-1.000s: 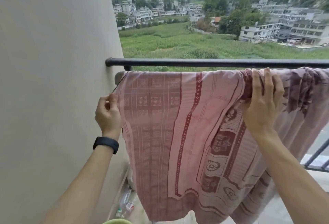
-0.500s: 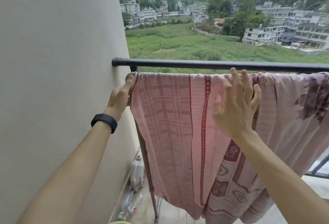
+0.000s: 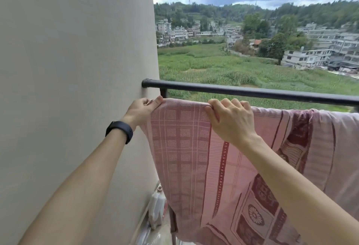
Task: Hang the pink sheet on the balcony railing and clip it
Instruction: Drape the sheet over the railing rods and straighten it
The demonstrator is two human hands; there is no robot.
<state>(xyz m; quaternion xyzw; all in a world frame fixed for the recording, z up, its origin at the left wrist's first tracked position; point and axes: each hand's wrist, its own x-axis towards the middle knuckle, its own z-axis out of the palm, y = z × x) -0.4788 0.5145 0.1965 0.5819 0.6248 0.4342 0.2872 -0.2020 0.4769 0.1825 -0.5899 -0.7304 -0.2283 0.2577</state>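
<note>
While my left hand [image 3: 142, 108] pinched the wall-side top corner of the pink sheet [image 3: 186, 157] and my right hand [image 3: 231, 123] curled its fingers over the top fold just to the right, the cloth hung draped on a support hidden beneath it, nearer and lower than the black railing [image 3: 252, 92]. I judged the hanging nearly done. No clip showed, so clipping was left. A plastic jug [image 3: 156, 208] stood low beside the wall [image 3: 68, 89].
</note>
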